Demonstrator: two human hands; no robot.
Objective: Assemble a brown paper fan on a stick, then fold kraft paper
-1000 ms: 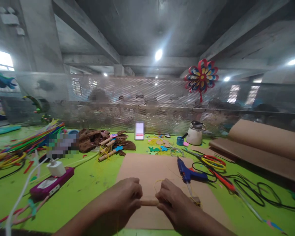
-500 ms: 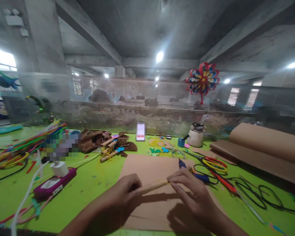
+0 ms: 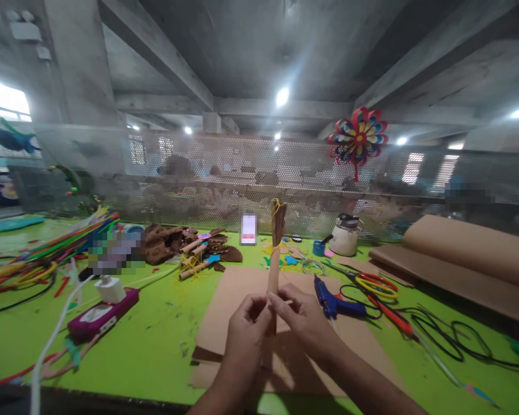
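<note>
Both hands hold a thin brown paper stick (image 3: 274, 259) upright over a brown cardboard sheet (image 3: 225, 300). The stick's top is frayed like a small broom, with yellow string tied around it. My left hand (image 3: 246, 334) grips the stick's lower part, fingers wrapped round it. My right hand (image 3: 300, 320) pinches the stick from the right side at the same height.
A blue glue gun (image 3: 331, 300) lies right of the sheet, then red and yellow scissors (image 3: 378, 288) and black cables (image 3: 454, 337). A purple power strip (image 3: 101, 317) sits left. Brown craft pieces (image 3: 185, 248), a phone (image 3: 248, 229), a white pot (image 3: 343, 235) and kraft paper rolls (image 3: 467, 253) stand behind.
The stick went from lying level between my hands, low over the sheet, to standing upright. Both hands have come together at its lower end.
</note>
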